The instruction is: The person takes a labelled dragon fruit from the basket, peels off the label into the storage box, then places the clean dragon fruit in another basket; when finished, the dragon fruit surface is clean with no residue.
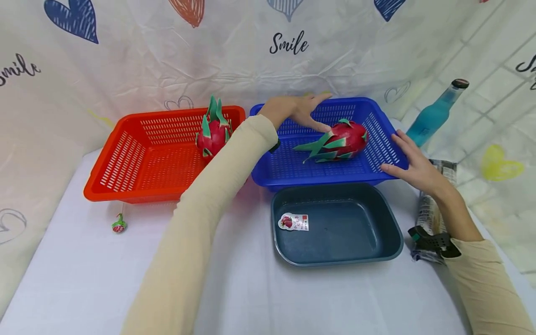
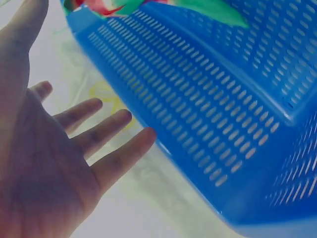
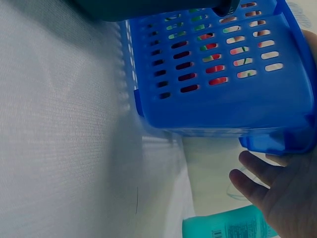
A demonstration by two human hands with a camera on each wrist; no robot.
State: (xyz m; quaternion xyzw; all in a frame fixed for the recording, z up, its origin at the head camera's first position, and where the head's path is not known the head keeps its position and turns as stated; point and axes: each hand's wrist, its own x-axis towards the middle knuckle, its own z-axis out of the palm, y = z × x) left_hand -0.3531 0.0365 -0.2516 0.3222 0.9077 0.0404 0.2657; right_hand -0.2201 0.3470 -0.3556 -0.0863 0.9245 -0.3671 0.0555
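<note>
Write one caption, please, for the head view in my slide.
Left hand and right hand at a blue basket with one dragon fruit; a red basket holds another dragon fruit.

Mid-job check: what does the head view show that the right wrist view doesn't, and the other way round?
Only the head view: the left hand, the red basket, the sticker in the dark tray, and the bottle cap.

Only the right wrist view: the outer face of the blue basket's near end wall, and a barcode on the turquoise bottle.

Both: the blue basket, the right hand, that bottle, and the dragon fruit, mere glimpses through slots at the wrist.
</note>
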